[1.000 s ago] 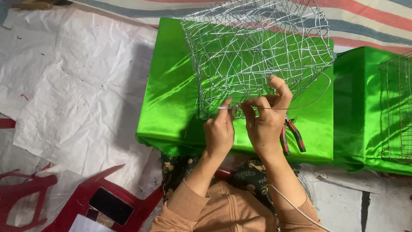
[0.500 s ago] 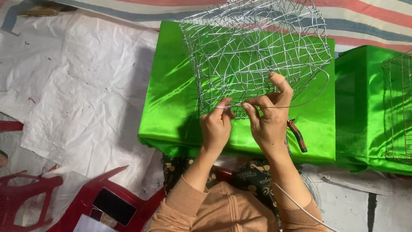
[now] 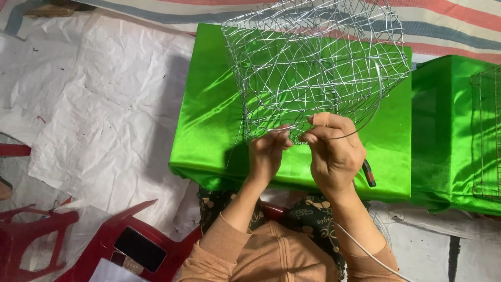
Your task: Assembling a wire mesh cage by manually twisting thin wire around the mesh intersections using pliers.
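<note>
Weaving thin wire, a person's left hand (image 3: 267,156) and right hand (image 3: 334,154) meet at the near lower rim of a silver wire basket (image 3: 313,68), which stands on a table (image 3: 209,136) draped in shiny green cloth, towards its near edge. Both grips are narrow, pinching a loose wire strand (image 3: 365,117) that loops out to the right. Red-handled pliers (image 3: 369,173) lie just beside the right hand. Steady tension and close fingertips would probably keep the strand neat.
</note>
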